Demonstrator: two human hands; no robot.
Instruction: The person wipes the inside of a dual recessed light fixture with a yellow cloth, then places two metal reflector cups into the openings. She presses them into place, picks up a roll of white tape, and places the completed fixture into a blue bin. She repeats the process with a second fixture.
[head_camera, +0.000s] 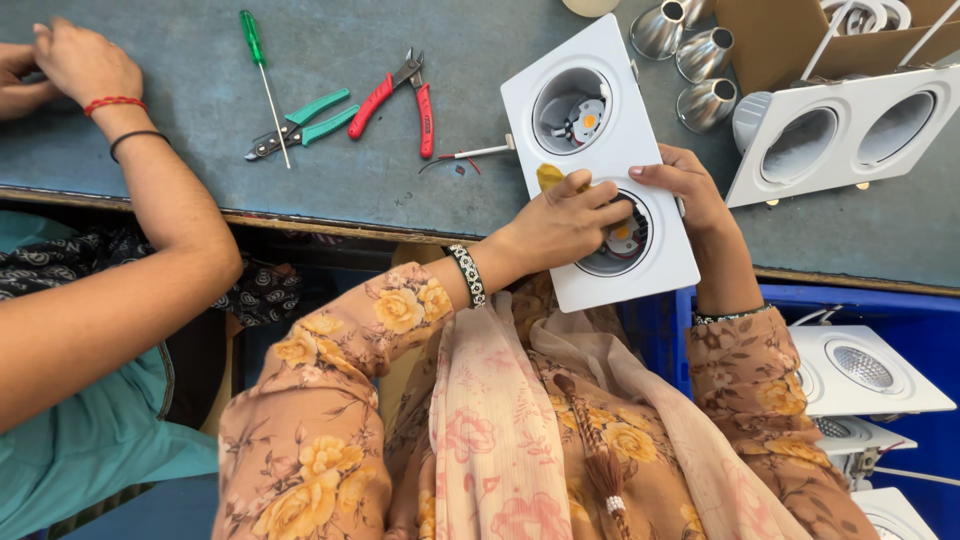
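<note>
Fingers of your left hand (560, 225) press into the white twin-lamp housing's (600, 150) lower opening; your right hand (685, 185) grips its edge.

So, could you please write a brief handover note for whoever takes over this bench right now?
Left hand: rests on the white double lamp housing, fingers reaching into its near opening, with a small yellow piece beside the thumb.
Right hand: steadies the housing's right edge.
Far opening: an emitter shows inside. The near opening is half hidden by fingers, so I cannot tell its state.
On the bench: red pliers, green cutters, green screwdriver, silver reflectors, another double housing.
Blue crate at right holds single lamps.
A co-worker's arm is at the left.
</note>
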